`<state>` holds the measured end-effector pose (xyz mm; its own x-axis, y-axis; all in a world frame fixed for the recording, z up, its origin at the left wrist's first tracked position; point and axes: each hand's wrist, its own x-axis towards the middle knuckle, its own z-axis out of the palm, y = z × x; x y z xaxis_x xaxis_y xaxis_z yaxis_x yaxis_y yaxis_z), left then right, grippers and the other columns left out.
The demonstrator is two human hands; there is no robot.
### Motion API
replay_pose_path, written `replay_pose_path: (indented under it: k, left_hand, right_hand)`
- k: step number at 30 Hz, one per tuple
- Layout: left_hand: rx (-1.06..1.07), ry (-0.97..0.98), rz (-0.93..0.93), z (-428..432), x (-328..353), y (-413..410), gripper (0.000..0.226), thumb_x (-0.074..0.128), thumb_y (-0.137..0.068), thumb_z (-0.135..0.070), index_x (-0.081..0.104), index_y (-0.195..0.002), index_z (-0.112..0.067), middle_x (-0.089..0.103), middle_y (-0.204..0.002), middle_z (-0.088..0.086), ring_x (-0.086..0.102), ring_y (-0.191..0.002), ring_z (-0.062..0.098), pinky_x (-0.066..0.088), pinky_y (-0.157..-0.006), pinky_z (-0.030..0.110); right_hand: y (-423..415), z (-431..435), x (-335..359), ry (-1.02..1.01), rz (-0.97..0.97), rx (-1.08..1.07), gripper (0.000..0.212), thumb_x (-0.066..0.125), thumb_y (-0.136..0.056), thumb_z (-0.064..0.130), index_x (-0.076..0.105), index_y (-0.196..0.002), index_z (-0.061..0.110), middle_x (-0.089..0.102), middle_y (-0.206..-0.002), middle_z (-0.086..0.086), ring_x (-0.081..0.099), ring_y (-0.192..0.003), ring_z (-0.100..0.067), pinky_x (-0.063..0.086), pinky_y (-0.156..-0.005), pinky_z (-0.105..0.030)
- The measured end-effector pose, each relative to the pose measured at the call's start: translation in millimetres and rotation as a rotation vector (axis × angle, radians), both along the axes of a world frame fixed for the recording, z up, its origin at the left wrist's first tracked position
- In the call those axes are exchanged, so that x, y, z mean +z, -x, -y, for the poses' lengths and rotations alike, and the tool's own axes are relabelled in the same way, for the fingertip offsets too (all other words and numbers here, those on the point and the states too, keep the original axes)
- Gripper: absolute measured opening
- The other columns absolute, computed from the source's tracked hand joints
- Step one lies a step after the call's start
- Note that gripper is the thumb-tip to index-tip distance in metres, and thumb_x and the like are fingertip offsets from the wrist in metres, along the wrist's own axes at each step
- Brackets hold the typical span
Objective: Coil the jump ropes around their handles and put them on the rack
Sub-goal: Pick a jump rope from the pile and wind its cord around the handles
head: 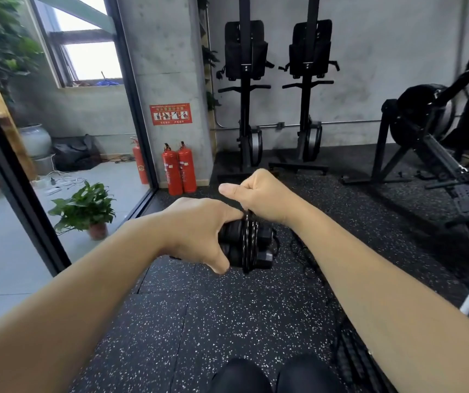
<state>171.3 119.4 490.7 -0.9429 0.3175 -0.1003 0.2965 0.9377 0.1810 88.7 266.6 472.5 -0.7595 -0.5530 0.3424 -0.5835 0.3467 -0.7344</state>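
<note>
Currently | left hand point(196, 231) grips twin black handles point(234, 255) side by side, steadying them as a spool above the speckled rubber floor point(227, 321) | thin glossy cord point(248, 245) loops snugly across both | right hand point(258, 194), fingers clenched on cord, likely tensioning the wrap | slack trails on floor; rack not in view

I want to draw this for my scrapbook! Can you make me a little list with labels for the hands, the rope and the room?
place: gym with a speckled black floor
left-hand grip: holds two black handles side by side
right-hand grip: pinches the rope just above the handles
rope: several coils round the middle of the handles
nearby: red fire extinguishers, potted plant
stage: coiling, not yet on a rack
</note>
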Motion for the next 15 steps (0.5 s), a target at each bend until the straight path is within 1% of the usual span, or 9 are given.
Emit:
replay_pose_path:
  k: [2,3,5,6,8,11,13,14,15]
  left_hand:
    - [-0.02,-0.033,-0.004,-0.6,0.4,0.4,0.036,0.074,-0.052,-0.036,0.052,-0.081,-0.036,0.067,-0.073,-0.001,0.066,-0.071,0.019,0.055,-0.07,0.039]
    - [-0.027,-0.045,-0.006,-1.2,-0.1,0.9,0.035,0.073,-0.052,-0.037,0.052,-0.08,-0.041,0.067,-0.072,-0.002,0.065,-0.07,0.019,0.055,-0.069,0.039]
    - [-0.041,-0.041,-0.016,-2.9,-3.6,1.7,0.04,0.076,-0.056,-0.033,0.05,-0.078,-0.053,0.065,-0.072,-0.001,0.064,-0.069,0.02,0.052,-0.067,0.035]
    - [-0.042,-0.047,-0.025,-3.6,-6.3,2.1,0.041,0.077,-0.057,-0.032,0.049,-0.077,-0.054,0.065,-0.072,-0.001,0.062,-0.068,0.019,0.05,-0.065,0.032]
    - [-0.033,-0.115,-0.034,-5.0,-12.8,4.7,0.035,0.074,-0.053,-0.035,0.05,-0.077,-0.044,0.062,-0.07,-0.004,0.058,-0.063,0.015,0.047,-0.062,0.03]
    - [-0.009,-0.284,-0.018,-6.3,-19.7,9.1,0.032,0.071,-0.051,-0.033,0.053,-0.077,-0.028,0.058,-0.067,-0.006,0.052,-0.059,0.011,0.048,-0.061,0.032]
    - [0.024,-0.377,-0.023,-7.3,-21.2,12.6,0.031,0.073,-0.054,-0.027,0.055,-0.077,-0.021,0.058,-0.065,-0.01,0.052,-0.056,0.008,0.048,-0.058,0.029]
    - [0.053,-0.43,-0.038,-6.8,-21.5,15.1,0.031,0.075,-0.056,-0.024,0.057,-0.08,-0.015,0.059,-0.065,-0.01,0.053,-0.055,0.007,0.049,-0.058,0.028]
    - [0.085,-0.479,-0.061,-5.7,-20.9,17.8,0.032,0.077,-0.058,-0.021,0.059,-0.082,-0.011,0.06,-0.065,-0.009,0.054,-0.055,0.007,0.05,-0.059,0.029]
  right_hand:
    - [-3.2,-4.9,-7.5,0.105,0.111,0.021,0.051,0.058,-0.095,0.036,0.047,-0.056,0.005,0.026,-0.035,0.01,0.022,-0.034,-0.006,0.027,-0.041,-0.016]
    - [-4.7,-6.4,-11.5,0.146,0.158,0.024,0.049,0.058,-0.095,0.035,0.051,-0.059,0.003,0.029,-0.035,0.009,0.025,-0.034,-0.006,0.029,-0.042,-0.015]
    - [-5.7,-8.3,-20.7,0.201,0.264,0.039,0.048,0.058,-0.095,0.034,0.053,-0.059,0.003,0.037,-0.037,0.006,0.031,-0.036,-0.008,0.035,-0.046,-0.017]
    - [-5.2,-8.9,-25.8,0.217,0.333,0.062,0.047,0.058,-0.095,0.034,0.052,-0.058,0.004,0.041,-0.04,0.003,0.036,-0.037,-0.009,0.038,-0.049,-0.02]
    - [-3.3,-9.3,-34.8,0.271,0.496,0.109,0.045,0.057,-0.096,0.031,0.051,-0.058,0.008,0.047,-0.044,0.001,0.044,-0.039,-0.01,0.041,-0.048,-0.02]
    - [1.5,-7.1,-47.8,0.45,0.715,0.161,0.04,0.05,-0.099,0.026,0.045,-0.061,0.016,0.044,-0.05,0.003,0.044,-0.046,-0.009,0.041,-0.05,-0.021]
    - [6.5,-6.1,-56.0,0.513,0.728,0.095,0.034,0.044,-0.101,0.015,0.045,-0.068,0.017,0.046,-0.052,0.004,0.043,-0.051,-0.009,0.039,-0.052,-0.023]
    - [8.3,-5.4,-61.2,0.489,0.686,0.037,0.036,0.039,-0.101,0.008,0.045,-0.067,0.016,0.046,-0.048,0.005,0.041,-0.046,-0.008,0.035,-0.047,-0.023]
    - [6.7,-4.2,-64.6,0.443,0.65,-0.01,0.039,0.034,-0.1,0.004,0.043,-0.064,0.017,0.043,-0.042,0.007,0.035,-0.04,-0.007,0.027,-0.042,-0.02]
